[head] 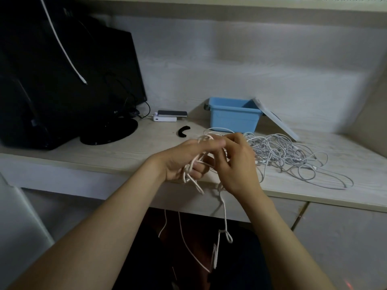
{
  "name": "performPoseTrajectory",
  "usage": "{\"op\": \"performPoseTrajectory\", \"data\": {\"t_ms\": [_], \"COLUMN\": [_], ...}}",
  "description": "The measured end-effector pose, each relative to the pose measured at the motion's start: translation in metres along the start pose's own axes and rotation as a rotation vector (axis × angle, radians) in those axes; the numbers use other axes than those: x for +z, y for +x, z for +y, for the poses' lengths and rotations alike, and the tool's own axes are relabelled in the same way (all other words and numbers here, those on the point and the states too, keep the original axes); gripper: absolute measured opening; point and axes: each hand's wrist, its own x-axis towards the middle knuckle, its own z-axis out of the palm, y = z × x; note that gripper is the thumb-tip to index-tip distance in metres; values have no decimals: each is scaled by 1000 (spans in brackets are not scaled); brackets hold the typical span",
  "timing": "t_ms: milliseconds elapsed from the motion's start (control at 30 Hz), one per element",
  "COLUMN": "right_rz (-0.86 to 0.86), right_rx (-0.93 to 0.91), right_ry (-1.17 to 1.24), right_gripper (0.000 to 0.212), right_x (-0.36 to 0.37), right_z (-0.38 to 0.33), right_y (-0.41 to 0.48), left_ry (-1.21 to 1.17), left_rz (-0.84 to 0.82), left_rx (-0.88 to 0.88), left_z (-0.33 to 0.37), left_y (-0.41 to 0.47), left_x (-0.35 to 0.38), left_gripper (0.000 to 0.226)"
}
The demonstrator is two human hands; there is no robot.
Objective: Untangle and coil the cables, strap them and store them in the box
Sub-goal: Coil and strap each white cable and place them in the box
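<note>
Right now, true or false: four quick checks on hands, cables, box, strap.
Both the left hand and the right hand hold the cream cable. True.
The blue box is closed. False: it is open; its lid leans against its right side.
A tangled cable pile lies on the desk, right of the hands. True.
The black strap is round the cable. False: it lies loose on the desk, left of the box.

I read the tabletop as pale wood-grain board with a matt finish, and the box and its lid as smooth plastic, blue and whitish. The loose cables carry a smooth, light-grey plastic sheath; the cream cable looks braided and matt. The monitor base is black, slightly glossy plastic.
</note>
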Motion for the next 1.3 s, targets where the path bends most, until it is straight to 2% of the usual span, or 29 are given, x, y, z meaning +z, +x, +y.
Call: {"op": "performPoseTrajectory", "data": {"t_ms": [100,200,267,367,467,533,633,700,767,833,900,1033,1133,1167,1300], "right_rz": [-149,-279,-363,-418,-389,-323,-281,-303,-309,-309,-288,-169,-35,-57,-173], "right_rx": [60,77,23,-47,-156,-245,-274,-221,-151,-96,-115,-126,-57,-40,-85], "right_ry": [29,-44,-27,-59,-265,-394,-461,-437,-321,-132,-14,-257,-295,-262,-199], "right_gripper": [28,50,66,71,73,71,58,49,36,40,39,33,34,37,46], "right_x": [-4,-6,-8,-10,-5,-4,-5,-6,-8,-13,-17,-6,-3,-2,-5], "right_z": [2,4,4,8,12,12,16,16,13,8,3,2,6,8,5], "right_y": [4,2,1,3,6,10,16,18,19,18,14,6,11,13,18], "left_ry": [114,219,274,278,293,319,350,417,503,605,636,554,647,680,729], "left_rz": [-64,-116,-37,51,94,152,154,100,103,141,142,146,130,144,228], "left_rx": [74,61,54,46,33,45,-37,-126,-185,-160,-104,-125,-148,-141,-130], "left_z": [-3,-5,-5,-6,-6,-7,-10,-8,-5,-4,-4,-4,1,2,4], "left_y": [-6,-8,-7,-4,-2,1,4,2,1,2,1,0,-1,-1,5], "left_x": [0,-5,-4,-1,5,10,9,12,15,14,15,20,29,30,26], "left_gripper": [26,34,39,42,37,25,15,10,15,22,25,28,33,36,20]}}
